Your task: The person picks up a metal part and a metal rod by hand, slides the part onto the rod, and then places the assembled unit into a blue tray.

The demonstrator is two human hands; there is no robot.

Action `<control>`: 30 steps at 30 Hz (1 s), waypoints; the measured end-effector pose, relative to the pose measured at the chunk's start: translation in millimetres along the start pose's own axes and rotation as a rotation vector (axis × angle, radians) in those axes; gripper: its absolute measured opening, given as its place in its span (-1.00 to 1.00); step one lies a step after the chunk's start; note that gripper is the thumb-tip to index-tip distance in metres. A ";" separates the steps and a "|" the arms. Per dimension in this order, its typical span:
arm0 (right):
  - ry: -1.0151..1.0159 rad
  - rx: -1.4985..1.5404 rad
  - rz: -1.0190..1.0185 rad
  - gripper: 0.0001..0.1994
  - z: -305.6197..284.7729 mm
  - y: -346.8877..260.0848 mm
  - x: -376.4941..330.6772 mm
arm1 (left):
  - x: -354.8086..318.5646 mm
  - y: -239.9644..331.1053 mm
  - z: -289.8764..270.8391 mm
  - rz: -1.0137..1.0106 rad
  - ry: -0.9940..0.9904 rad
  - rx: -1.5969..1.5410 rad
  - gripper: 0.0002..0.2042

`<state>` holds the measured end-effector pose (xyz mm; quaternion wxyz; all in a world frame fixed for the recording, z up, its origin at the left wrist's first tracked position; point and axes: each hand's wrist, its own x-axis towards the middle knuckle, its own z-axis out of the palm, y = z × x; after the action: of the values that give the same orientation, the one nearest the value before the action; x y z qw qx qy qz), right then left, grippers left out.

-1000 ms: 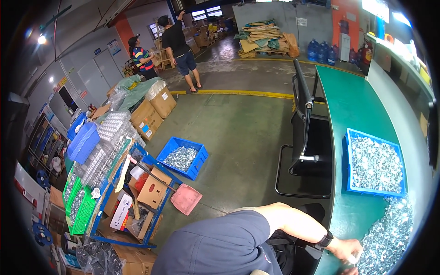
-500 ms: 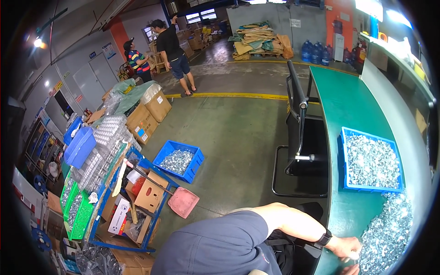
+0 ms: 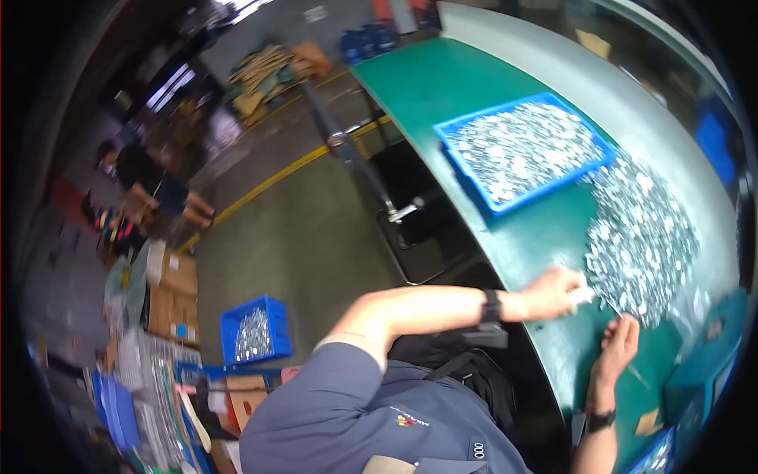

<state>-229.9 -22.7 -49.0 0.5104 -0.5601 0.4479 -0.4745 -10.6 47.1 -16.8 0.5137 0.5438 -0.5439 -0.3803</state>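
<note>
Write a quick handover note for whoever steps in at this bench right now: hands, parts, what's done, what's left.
Left hand: fingers pinched on a small pale piece at the near edge of the loose pile of metal parts.
Right hand: resting on the green bench beside the pile, fingers on parts at its edge; grip unclear.
Blue tray behind the pile is full of similar parts.
Done: cannot tell how much.
Left: the loose pile is large.

On your green bench (image 3: 442,87) you have one blue tray (image 3: 524,150) of small metal parts near the far edge and one loose heap of parts (image 3: 643,237) by the near edge. One blue crate (image 3: 254,330) sits on the floor. Two wrist bands show.
</note>
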 end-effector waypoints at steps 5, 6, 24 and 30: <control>0.004 0.032 0.032 -0.81 -5.7 -4.1 -6.0 | 34.1 19.4 -97.0 0.011 0.190 0.446 -0.78; 0.000 0.043 0.041 -0.81 -11.3 -1.1 -5.5 | 49.1 35.7 -114.5 0.000 0.231 0.521 -0.78; -0.053 0.096 0.001 -0.78 -1.2 -13.0 -10.0 | 127.0 -17.0 -45.1 0.409 -0.167 0.877 -0.83; -0.032 0.092 0.018 -0.78 -2.5 -11.7 -8.5 | 90.3 -15.2 -44.8 0.363 -0.171 0.597 -0.78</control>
<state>-233.4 -13.8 -37.9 0.5469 -0.5395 0.4225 -0.4810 46.7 -36.9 -10.3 0.3439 0.5307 -0.7597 -0.1512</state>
